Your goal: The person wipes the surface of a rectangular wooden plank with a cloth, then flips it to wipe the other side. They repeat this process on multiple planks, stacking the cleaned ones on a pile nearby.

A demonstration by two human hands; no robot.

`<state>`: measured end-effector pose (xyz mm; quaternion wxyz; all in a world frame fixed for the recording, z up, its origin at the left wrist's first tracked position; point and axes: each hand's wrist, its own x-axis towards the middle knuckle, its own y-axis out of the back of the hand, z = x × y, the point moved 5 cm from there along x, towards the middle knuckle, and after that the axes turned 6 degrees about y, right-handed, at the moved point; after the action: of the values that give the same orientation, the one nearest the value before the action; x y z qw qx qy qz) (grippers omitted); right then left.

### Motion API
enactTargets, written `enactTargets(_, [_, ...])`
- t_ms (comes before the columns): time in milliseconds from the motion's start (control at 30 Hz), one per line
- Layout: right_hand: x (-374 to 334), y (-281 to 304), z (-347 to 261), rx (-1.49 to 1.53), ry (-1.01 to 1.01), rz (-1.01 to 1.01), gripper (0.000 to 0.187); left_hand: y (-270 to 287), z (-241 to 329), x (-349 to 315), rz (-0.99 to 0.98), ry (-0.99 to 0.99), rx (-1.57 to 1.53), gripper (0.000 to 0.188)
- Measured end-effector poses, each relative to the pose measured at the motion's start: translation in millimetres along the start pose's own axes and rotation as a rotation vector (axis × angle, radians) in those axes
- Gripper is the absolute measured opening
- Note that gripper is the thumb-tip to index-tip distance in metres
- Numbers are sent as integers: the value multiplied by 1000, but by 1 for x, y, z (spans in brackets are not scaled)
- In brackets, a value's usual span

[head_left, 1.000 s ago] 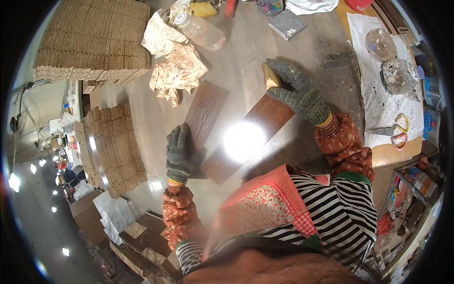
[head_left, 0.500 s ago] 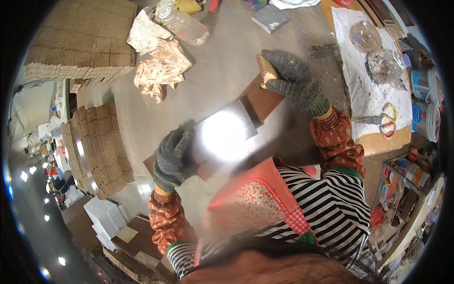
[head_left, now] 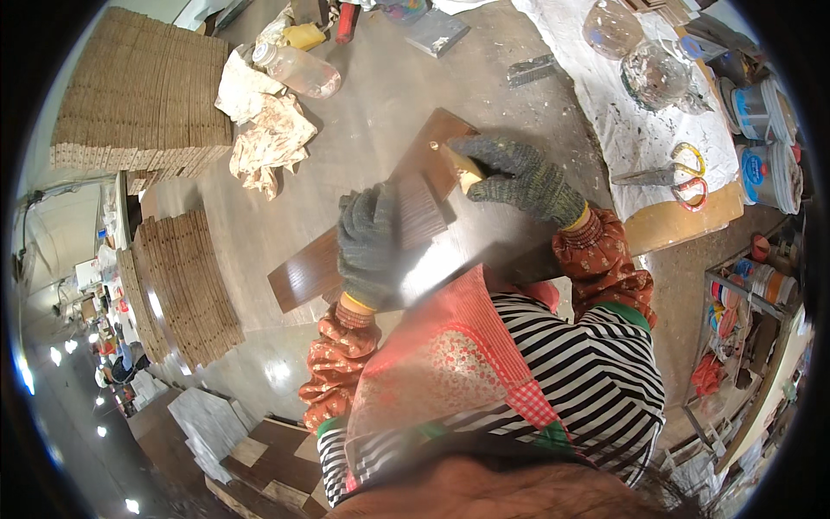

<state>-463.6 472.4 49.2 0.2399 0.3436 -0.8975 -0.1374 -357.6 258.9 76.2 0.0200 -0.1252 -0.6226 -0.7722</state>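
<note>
A long dark-brown plank (head_left: 303, 272) lies slantwise on the table, with a shorter brown wood-grain board (head_left: 421, 212) across its middle. My left hand (head_left: 367, 238), in a grey knit glove, rests on the boards with its fingers stretched out. My right hand (head_left: 523, 182), gloved the same way, grips a small tan block (head_left: 463, 169) between thumb and fingers. The block is at the plank's far right end; whether it touches the wood I cannot tell. Bright glare covers the near right corner of the shorter board.
Stacks of brown slats (head_left: 143, 86) stand at the left. Beyond the boards are a stained cloth (head_left: 272, 147), a clear jar (head_left: 298, 71) and a dark grey slab (head_left: 438, 33). At the right, scissors (head_left: 661, 176) lie on white sheeting near a round clear container (head_left: 654, 76).
My left hand has moved right, from the boards' left part toward their middle. My right hand, still gripping the tan block, has come left and nearer. The whole view has shifted.
</note>
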Motion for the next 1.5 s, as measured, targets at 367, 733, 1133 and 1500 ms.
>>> enactTargets(367, [15,-20,-73,-252,406,-106,40,40,-1,5,-172,12,-188,84])
enactTargets(733, [74,-16,-85,-553,548,-174,35,69,-10,2,-232,62,-198,91])
enactTargets(1133, [82,-13,-87,-636,578,-145,37,111,2,0,-54,-49,-125,84])
enactTargets(1500, [48,-39,-123,-339,831,-48,40,120,-9,-1,-9,39,164,107])
